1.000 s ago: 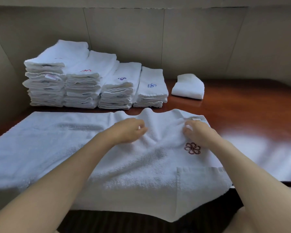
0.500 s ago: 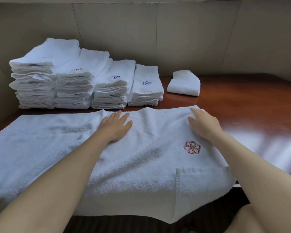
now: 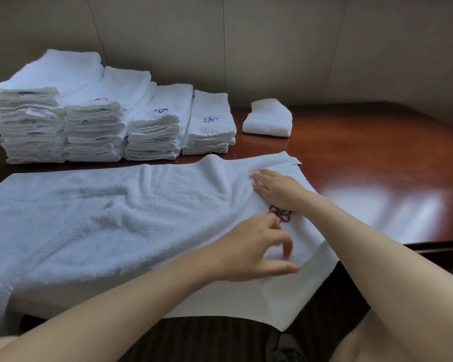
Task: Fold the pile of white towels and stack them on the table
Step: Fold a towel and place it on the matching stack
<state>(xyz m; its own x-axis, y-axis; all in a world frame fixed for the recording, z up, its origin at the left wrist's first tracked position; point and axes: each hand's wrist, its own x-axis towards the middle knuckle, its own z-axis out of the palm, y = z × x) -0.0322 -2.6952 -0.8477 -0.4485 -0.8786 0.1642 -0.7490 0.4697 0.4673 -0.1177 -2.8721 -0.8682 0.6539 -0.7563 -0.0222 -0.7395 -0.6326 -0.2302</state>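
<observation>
A large white towel (image 3: 110, 218) with a dark red embroidered flower (image 3: 280, 214) lies spread over the near part of the wooden table (image 3: 377, 152), its near right corner hanging over the front edge. My right hand (image 3: 277, 190) lies flat on the towel near its far right edge, fingers straight. My left hand (image 3: 256, 249) hovers over the towel's near right part with fingers loosely curled and thumb out; it holds nothing that I can see.
Several stacks of folded white towels (image 3: 94, 121) stand at the back left against the wall. A single folded white towel (image 3: 268, 121) sits apart to their right. The right side of the table is bare glossy wood.
My left hand has moved from the towel's far middle to its near right part and curled its fingers. My right hand has slid slightly left and stays flat. The towel's far edge has wrinkled.
</observation>
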